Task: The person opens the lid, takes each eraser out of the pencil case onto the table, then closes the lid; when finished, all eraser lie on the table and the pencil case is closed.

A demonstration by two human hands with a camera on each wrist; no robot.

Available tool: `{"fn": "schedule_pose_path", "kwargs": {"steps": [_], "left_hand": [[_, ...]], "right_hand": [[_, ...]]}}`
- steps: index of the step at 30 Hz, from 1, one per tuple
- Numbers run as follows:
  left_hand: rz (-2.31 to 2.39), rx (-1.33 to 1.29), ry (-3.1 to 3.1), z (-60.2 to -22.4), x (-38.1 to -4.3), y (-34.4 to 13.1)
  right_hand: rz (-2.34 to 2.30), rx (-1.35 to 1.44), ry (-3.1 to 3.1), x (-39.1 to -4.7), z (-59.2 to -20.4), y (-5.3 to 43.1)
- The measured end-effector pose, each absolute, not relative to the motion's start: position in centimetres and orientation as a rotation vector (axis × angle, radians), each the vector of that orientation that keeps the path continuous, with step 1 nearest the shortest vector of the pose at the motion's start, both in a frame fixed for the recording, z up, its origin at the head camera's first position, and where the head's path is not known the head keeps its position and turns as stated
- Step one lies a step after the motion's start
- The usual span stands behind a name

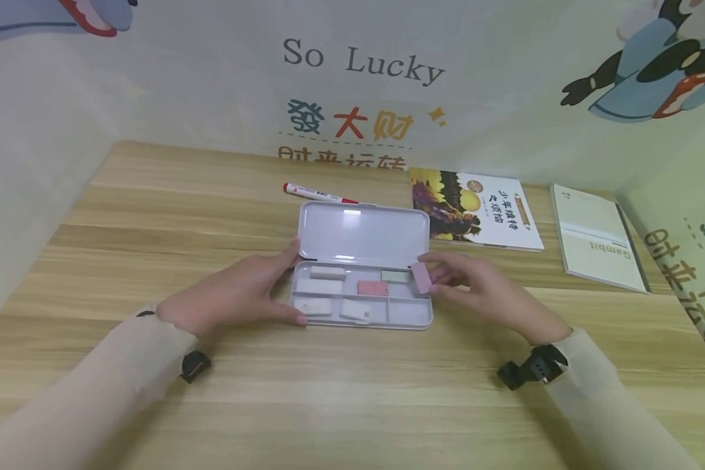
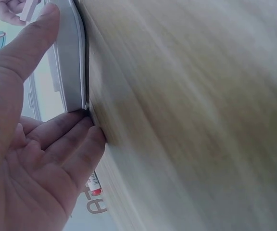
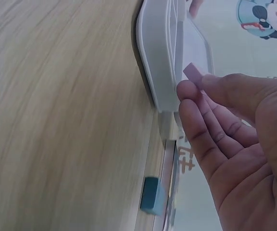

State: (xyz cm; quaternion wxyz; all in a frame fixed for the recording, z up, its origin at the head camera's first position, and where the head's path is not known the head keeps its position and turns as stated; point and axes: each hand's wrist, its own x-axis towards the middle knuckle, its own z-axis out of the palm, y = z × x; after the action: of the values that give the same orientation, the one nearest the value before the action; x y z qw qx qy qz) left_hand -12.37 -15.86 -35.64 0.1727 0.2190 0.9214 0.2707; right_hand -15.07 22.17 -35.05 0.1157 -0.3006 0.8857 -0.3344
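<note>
The left hand (image 1: pixel 235 287) is resting at the open case (image 1: pixel 364 238)'s left end, its thumb and fairly straight fingers spreading apart against it. The right hand (image 1: pixel 482 287) is pinching a purple block (image 1: pixel 420 278) between thumb and fingertips at the case's right edge.

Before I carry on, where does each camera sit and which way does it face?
Head: worn on the head, facing forward and down at the open grey rectangular box on the wooden table; left hand, right hand and both pale sleeves show.
Left wrist: on that wrist, facing the box's side; left hand large, right hand partly, top left.
Right wrist: on that wrist, facing the box and the small purple rectangular block; right hand large.
Both wrist views share the box and table.
</note>
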Motion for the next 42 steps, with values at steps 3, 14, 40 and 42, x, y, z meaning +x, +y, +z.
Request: {"fn": "schedule_pose_path", "kwargs": {"steps": [3, 14, 40, 42], "left_hand": [[0.774, 0.612, 2.609, -35.7, -12.4, -15.9], [0.788, 0.600, 2.596, -35.5, -12.3, -15.8], [0.777, 0.605, 2.609, -35.8, -12.4, -15.9], [0.778, 0.601, 2.609, -35.8, -12.3, -16.0]], "right_hand": [[-0.997, -0.857, 2.612, -15.0, -35.1, 22.6], [-1.024, -0.803, 2.694, -14.6, -34.9, 24.8], [-0.990, -0.644, 2.854, -14.8, -36.4, 31.0], [-0.980, -0.616, 2.857, -14.9, -36.4, 31.1]]}}
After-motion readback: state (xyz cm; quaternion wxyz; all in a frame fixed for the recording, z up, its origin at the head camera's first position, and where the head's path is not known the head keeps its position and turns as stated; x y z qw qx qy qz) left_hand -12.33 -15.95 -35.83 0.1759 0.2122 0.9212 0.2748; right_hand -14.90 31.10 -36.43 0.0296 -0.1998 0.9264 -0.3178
